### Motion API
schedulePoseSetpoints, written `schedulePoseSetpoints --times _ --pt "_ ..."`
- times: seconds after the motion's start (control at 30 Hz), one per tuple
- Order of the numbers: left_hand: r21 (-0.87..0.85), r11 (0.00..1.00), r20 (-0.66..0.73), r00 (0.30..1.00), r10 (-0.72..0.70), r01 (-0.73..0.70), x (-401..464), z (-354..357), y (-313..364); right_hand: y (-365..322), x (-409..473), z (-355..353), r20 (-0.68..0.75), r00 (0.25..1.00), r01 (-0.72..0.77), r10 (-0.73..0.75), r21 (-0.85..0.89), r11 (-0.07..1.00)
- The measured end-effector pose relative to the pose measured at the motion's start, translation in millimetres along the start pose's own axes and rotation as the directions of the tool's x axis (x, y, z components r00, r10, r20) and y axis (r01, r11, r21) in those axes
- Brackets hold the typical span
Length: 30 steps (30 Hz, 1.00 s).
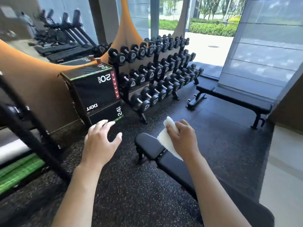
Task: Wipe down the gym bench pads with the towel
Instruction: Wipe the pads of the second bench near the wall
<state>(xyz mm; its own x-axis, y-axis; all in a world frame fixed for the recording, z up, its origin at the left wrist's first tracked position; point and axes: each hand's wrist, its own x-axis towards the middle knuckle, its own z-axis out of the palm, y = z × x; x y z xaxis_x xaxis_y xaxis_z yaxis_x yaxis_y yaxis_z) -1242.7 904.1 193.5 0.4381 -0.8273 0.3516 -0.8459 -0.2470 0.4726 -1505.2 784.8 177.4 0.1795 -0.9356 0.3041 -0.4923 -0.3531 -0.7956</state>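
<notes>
A black padded gym bench point(150, 147) runs from the centre of the view toward the lower right. Its short seat pad lies at the far end and its long back pad point(176, 167) runs toward me. My right hand point(183, 139) grips a white towel point(165, 141) above the gap between the two pads. The towel hangs down from my fist onto the bench. My left hand point(100, 139) hovers over the floor left of the bench, fingers spread and relaxed, holding nothing.
A three-tier dumbbell rack point(155, 71) stands ahead. A black plyo box point(95, 90) sits to its left. A second flat bench point(236, 100) stands at the right by the window. A black rack frame point(24, 122) with green mats point(19, 171) is at left. The floor is speckled rubber.
</notes>
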Motion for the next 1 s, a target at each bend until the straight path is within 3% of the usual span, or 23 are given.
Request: schedulePoseSetpoints --times 0.27,0.5,1.0 --pt "-0.015 0.99 -0.018 0.99 -0.143 0.143 5.3 -21.9 -84.6 -46.4 17.1 83.3 0.139 0.989 0.049 -0.053 0.03 0.998" --pt "0.015 0.978 -0.001 0.978 -0.208 0.208 49.2 -3.6 -127.9 -37.9 79.4 144.7 0.157 0.982 0.114 -0.101 -0.076 0.991" --pt "0.112 0.972 -0.017 0.979 -0.205 0.206 259.0 77.6 -123.2 10.4 307.9 222.1 0.196 0.978 0.061 -0.075 0.075 0.995"
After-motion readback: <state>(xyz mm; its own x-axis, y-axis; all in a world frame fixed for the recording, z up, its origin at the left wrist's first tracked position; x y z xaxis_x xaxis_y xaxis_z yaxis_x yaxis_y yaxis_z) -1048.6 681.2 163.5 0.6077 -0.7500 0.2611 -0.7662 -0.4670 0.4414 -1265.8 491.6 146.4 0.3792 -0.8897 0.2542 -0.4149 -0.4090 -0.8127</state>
